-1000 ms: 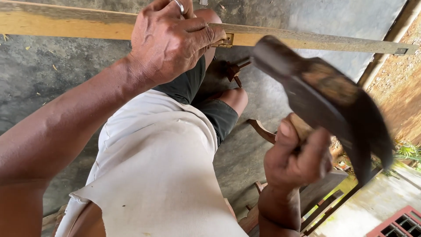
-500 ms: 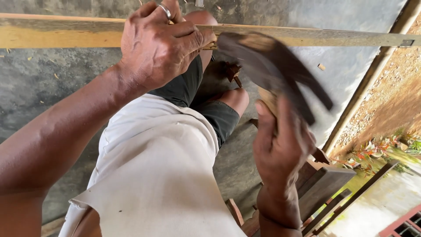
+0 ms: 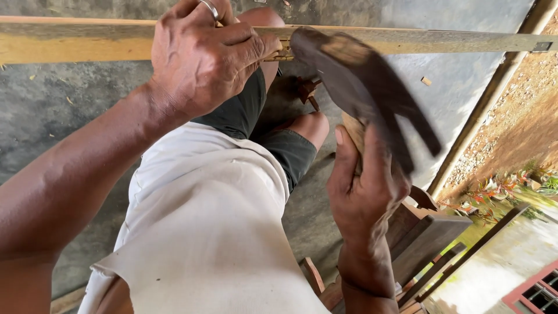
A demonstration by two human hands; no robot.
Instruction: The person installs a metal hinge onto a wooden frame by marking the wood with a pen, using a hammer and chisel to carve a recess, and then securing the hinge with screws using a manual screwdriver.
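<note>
My left hand (image 3: 203, 58) is closed over the long wooden strip (image 3: 87, 40) that lies across my knee, pinching a small thing against it, perhaps a nail, I cannot see it clearly. My right hand (image 3: 363, 186) grips tight the wooden handle of the claw hammer (image 3: 360, 81). Its dark head touches the strip just beside my left fingers.

The hammer (image 3: 360, 87) has a dull, dark metal head, matt and worn, on a pale wooden handle. Just behind it runs a long strip of bare wood (image 3: 87, 43), yellowish and rough-sawn. Below the strip lies a grey concrete floor (image 3: 58, 110), rough and matt.
</note>
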